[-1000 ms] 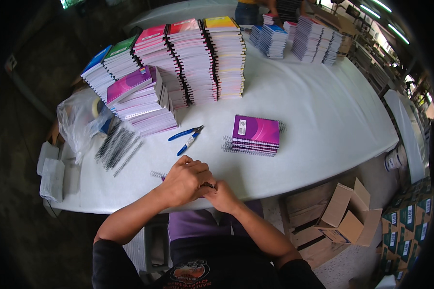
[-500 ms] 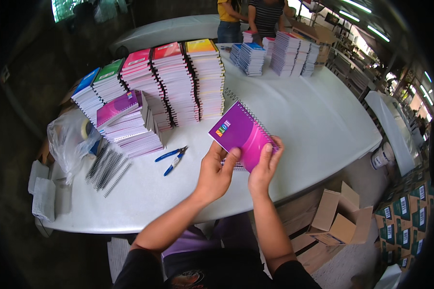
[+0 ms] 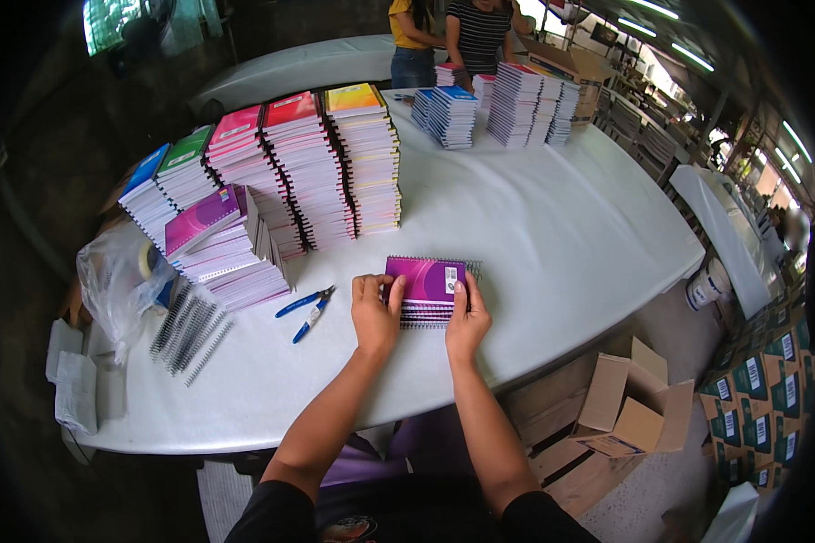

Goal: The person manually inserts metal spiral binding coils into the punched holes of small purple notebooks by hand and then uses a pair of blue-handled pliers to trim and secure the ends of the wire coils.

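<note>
Purple spiral notebook stack (image 3: 426, 291) lying flat on the white counter (image 3: 552, 226), near its 6 o'clock edge, straight ahead of the person. Left hand (image 3: 375, 314) clamped on the stack's 9 o'clock end, fingers curled over the top cover, thumb alongside. Right hand (image 3: 467, 317) pressed to the 3 o'clock end beside the wire binding, one fingertip on the cover by a small white label. Both forearms reaching up from 6 o'clock, elbows apart, wrists roughly level.

Likely light and easy to lift as a small pile, though loose: glossy covers probably slick against each other, so squeezing from both short ends, as here, looks the safest hold. Wire coil at 3 o'clock apt to snag or bend if gripped hard; card covers stiff enough to keep shape.

Blue-handled pliers (image 3: 306, 308) resting on the counter at 9 o'clock of the left hand, just apart from it. Bundle of black wire coils (image 3: 188, 328) farther out at 9 o'clock, beside a clear plastic bag (image 3: 118, 282). Tall rows of coloured notebooks (image 3: 308, 172) standing at 11 o'clock. Open cardboard boxes (image 3: 625, 421) on the floor at 4 o'clock. Two people at the counter's far end, 12 o'clock.
</note>
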The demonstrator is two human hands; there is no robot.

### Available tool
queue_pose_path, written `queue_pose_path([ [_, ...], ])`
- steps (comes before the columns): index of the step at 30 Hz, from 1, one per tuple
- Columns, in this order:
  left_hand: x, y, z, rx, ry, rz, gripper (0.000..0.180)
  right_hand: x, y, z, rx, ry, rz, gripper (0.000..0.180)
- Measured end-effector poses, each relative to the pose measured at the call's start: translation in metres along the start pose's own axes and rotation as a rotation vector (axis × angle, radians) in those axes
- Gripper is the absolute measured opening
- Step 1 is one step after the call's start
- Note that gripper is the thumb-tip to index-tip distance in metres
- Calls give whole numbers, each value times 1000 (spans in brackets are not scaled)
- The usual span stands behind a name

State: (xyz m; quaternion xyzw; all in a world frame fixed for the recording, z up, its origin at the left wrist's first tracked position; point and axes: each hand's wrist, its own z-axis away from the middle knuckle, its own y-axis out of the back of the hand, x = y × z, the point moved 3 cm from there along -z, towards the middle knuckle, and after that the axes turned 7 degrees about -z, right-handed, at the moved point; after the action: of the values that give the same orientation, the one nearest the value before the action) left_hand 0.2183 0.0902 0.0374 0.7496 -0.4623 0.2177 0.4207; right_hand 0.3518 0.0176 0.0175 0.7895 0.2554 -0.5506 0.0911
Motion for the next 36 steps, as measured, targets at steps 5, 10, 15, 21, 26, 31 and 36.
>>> queue_pose_path([
  [5, -4, -3, 4, -7, 99, 25, 27, 3, 0, 0, 16, -13, 17, 26],
  [10, 23, 72, -38, 368, -406, -134, 34, -12, 15, -2, 44, 315, 105, 40],
  [15, -30, 188, -125, 294, -368, -777, 58, -42, 18, 22, 35, 579, 89, 40],
  [21, -23, 241, -120, 119, -290, -713, 26, -84, -19, 64, -316, 583, -172, 41],
  [26, 54, 213, -13, 109, 37, 42, 20, -135, -50, 121, -604, 825, 136, 60],
  [31, 28, 199, 31, 4, 196, 452, 27, -120, -41, 108, -619, 631, -163, 29],
  [36, -44, 155, 46, -516, 506, 575, 25, -57, -29, 98, -1110, -276, -315, 21],
])
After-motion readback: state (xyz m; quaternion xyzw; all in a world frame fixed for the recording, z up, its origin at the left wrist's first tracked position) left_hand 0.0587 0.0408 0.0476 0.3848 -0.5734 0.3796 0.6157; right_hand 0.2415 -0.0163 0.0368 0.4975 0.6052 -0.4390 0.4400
